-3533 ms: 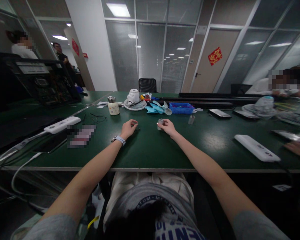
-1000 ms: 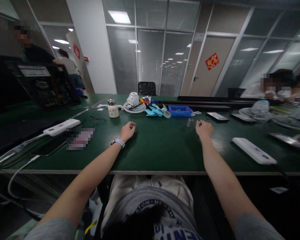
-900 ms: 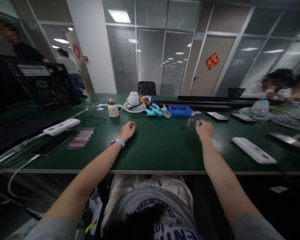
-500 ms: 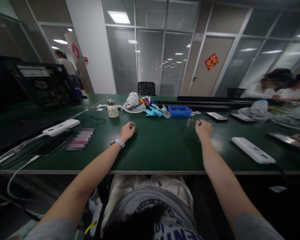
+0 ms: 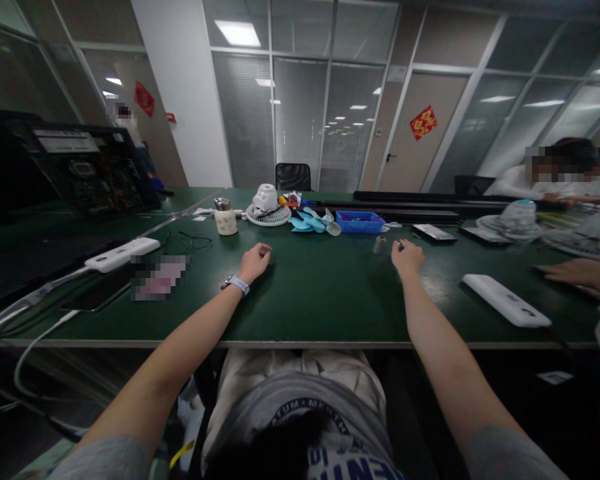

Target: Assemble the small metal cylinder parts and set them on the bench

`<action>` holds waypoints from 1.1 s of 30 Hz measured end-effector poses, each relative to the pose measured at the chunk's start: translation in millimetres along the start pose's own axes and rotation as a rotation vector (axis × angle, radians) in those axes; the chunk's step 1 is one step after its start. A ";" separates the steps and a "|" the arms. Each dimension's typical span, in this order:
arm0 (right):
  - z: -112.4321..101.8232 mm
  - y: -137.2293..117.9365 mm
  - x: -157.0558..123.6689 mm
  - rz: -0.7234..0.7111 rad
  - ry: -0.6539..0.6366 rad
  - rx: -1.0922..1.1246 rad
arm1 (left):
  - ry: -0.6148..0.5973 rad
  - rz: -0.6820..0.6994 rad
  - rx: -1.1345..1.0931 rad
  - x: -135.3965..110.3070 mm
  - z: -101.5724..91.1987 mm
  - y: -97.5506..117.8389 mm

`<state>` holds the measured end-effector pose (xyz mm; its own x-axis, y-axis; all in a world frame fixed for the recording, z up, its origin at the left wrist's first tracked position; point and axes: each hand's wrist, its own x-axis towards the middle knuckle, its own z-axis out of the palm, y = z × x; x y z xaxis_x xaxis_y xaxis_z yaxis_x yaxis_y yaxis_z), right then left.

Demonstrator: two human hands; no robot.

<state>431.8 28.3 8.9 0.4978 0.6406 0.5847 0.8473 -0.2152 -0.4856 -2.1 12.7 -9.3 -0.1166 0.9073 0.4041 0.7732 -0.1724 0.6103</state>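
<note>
My left hand (image 5: pixel 256 262) rests on the green table, wrist wearing a pale-strapped watch (image 5: pixel 236 285). Its fingers curl loosely, with a gap between thumb and forefinger, and nothing shows in them. Farther right, my right hand (image 5: pixel 411 257) is closed, its fingers bent inward. A small dark, shiny piece (image 5: pixel 401 246) shows at those fingers, too small to name. Just left of that hand, a small metal cylinder (image 5: pixel 379 245) stands upright on the table, apart from the fingers. Light blue fan blades (image 5: pixel 307 221) lie beyond, between both hands.
Along the back are a cream bottle (image 5: pixel 225 220), a white fan part (image 5: pixel 267 200) and a blue basket (image 5: pixel 360 223). White power strips lie left (image 5: pixel 123 255) and right (image 5: pixel 506 301). Another person's hand (image 5: pixel 577 277) reaches in at the right edge. An opened computer case (image 5: pixel 87 170) stands left.
My hands have stayed nearly still. At the right edge, the other person's hand and arm have come farther into view over the table. A person in the background doorway has moved.
</note>
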 end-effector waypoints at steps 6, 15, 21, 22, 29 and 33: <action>6.8 9.3 7.0 0.028 -0.008 0.063 | 0.001 0.001 0.003 0.1 0.4 -0.7; 18.2 24.8 18.4 0.072 0.099 0.279 | 0.008 0.007 0.000 0.6 2.0 -3.0; 18.1 22.7 21.6 0.076 0.156 0.315 | 0.004 0.015 0.003 0.3 1.4 -2.4; 18.6 22.6 22.4 0.076 0.155 0.315 | 0.006 0.014 0.002 0.1 1.2 -2.1; 19.4 23.1 24.4 0.082 0.110 0.294 | 0.014 0.017 -0.008 -1.1 0.1 -0.2; 15.2 20.8 22.5 0.108 0.047 0.199 | 0.015 0.014 -0.007 -1.0 0.5 -0.1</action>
<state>457.8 49.4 2.0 0.5956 0.5857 0.5497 0.7376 -0.1278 -0.6630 -1.8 12.0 -10.2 -0.1152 0.8991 0.4223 0.7705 -0.1874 0.6092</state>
